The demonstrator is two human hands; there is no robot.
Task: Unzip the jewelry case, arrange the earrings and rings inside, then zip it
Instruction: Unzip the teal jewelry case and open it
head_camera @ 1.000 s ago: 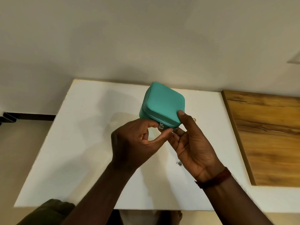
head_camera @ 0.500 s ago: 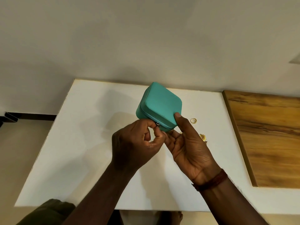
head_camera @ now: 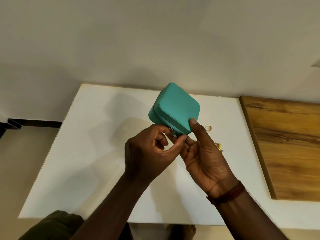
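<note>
Left hand (head_camera: 147,153) nearer zipper pull (head_camera: 172,133)

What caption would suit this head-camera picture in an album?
The right hand holds a teal jewelry case above a white table while the left hand pinches its zipper pull.

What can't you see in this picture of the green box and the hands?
All in the head view:
1. The inside of the jewelry case: its closed lid hides it.
2. The zipper pull: mostly covered by the fingers of the left hand, which pinch it.
3. The case's underside: behind the right hand holding it.
4. The gold earrings on the table: partly behind the right hand, too small to count.
5. The ring: too small for detail.
</note>
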